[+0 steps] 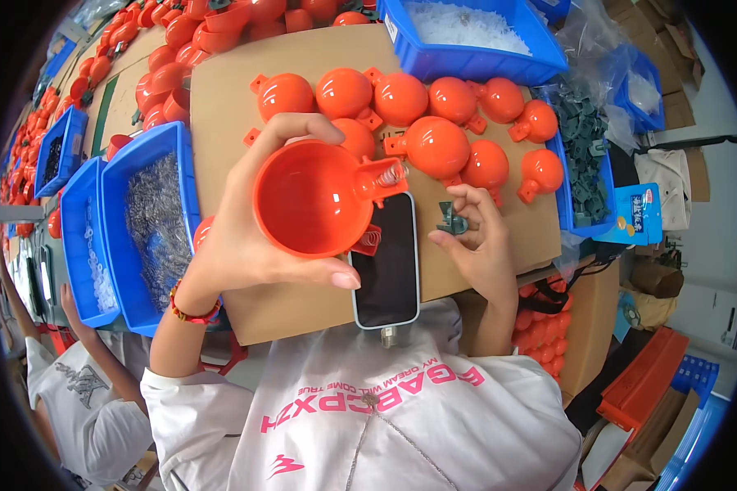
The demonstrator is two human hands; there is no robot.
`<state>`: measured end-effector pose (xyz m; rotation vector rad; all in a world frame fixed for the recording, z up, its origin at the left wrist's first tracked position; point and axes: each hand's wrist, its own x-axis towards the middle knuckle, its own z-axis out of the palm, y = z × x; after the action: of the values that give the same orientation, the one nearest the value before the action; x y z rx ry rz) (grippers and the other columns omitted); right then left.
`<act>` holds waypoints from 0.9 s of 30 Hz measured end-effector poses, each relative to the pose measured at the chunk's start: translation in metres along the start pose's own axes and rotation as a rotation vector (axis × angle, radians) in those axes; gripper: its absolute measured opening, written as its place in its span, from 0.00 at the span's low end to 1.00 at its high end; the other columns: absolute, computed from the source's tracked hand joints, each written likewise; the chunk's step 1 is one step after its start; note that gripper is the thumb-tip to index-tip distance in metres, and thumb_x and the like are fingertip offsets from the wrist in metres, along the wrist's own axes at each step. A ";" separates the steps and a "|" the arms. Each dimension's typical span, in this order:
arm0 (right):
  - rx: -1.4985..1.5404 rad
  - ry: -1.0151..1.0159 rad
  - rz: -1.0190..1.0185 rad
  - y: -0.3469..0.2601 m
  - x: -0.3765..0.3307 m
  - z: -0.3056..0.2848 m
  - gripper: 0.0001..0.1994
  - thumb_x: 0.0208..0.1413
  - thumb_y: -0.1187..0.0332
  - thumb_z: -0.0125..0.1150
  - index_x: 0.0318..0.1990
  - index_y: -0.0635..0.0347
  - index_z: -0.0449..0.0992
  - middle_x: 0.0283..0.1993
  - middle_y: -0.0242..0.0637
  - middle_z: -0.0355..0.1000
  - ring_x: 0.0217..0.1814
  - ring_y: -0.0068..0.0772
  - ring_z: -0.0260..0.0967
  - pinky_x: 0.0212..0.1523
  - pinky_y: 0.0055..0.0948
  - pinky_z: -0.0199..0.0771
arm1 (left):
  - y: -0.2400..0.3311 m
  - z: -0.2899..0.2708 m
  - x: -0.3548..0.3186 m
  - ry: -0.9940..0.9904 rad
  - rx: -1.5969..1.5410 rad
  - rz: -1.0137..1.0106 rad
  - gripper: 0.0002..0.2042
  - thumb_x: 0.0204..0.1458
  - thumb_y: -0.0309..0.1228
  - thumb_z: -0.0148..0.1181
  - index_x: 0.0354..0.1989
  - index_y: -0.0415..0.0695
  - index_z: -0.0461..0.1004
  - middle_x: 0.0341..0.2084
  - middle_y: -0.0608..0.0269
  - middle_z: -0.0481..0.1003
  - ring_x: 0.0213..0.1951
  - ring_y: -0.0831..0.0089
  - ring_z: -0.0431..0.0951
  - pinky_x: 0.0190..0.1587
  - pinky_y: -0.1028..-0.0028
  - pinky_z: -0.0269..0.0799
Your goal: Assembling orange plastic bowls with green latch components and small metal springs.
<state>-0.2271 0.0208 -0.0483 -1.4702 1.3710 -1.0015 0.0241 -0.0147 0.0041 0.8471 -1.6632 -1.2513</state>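
Note:
My left hand [258, 221] is wrapped round a glossy orange-red plastic cup [313, 199], its hollow side facing up. A bracket on the cup's right side carries a small metal spring [394, 173], and another coil shows lower on that side. To the right, my right hand [481, 245] pinches a small dark green plastic clip [451, 218] between thumb and fingers, apart from the cup. Beneath and between the hands lies a dark-screened phone [386, 270], partly hidden by the cup. Several similar orange-red cups [438, 147] rest dome up beyond my hands.
Cardboard [246, 315] covers the work surface. Blue bins of metal springs [154, 217] and small clear rings [100, 282] stand left. A blue bin with white pieces [467, 29] is at the back; green clips [583, 155] fill one at right. Another person's arm [94, 348] shows at left.

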 end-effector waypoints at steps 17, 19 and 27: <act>0.372 -0.124 -0.337 -0.035 0.027 -0.045 0.28 0.41 0.82 0.62 0.53 0.66 0.62 0.47 0.44 0.66 0.35 0.18 0.64 0.29 0.17 0.69 | -0.009 0.034 0.031 -0.071 -0.042 0.008 0.41 0.22 0.33 0.75 0.47 0.44 0.55 0.41 0.66 0.61 0.46 0.76 0.64 0.48 0.75 0.61; 0.361 -0.135 -0.347 -0.036 0.031 -0.045 0.26 0.40 0.82 0.62 0.51 0.66 0.63 0.47 0.44 0.67 0.35 0.18 0.64 0.31 0.17 0.70 | -0.009 0.033 0.029 -0.068 -0.090 -0.025 0.39 0.22 0.31 0.74 0.47 0.44 0.55 0.41 0.67 0.61 0.46 0.76 0.63 0.48 0.76 0.61; 0.295 -0.231 -0.406 -0.049 0.047 -0.036 0.22 0.39 0.84 0.60 0.46 0.63 0.68 0.46 0.38 0.67 0.40 0.20 0.65 0.36 0.19 0.73 | -0.001 0.026 0.034 -0.091 0.034 -0.018 0.34 0.22 0.30 0.72 0.43 0.43 0.59 0.39 0.67 0.61 0.43 0.77 0.65 0.46 0.77 0.62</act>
<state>-0.2437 -0.0272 0.0093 -1.6086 0.7377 -1.1838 -0.0136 -0.0354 0.0084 0.8384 -1.7570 -1.2934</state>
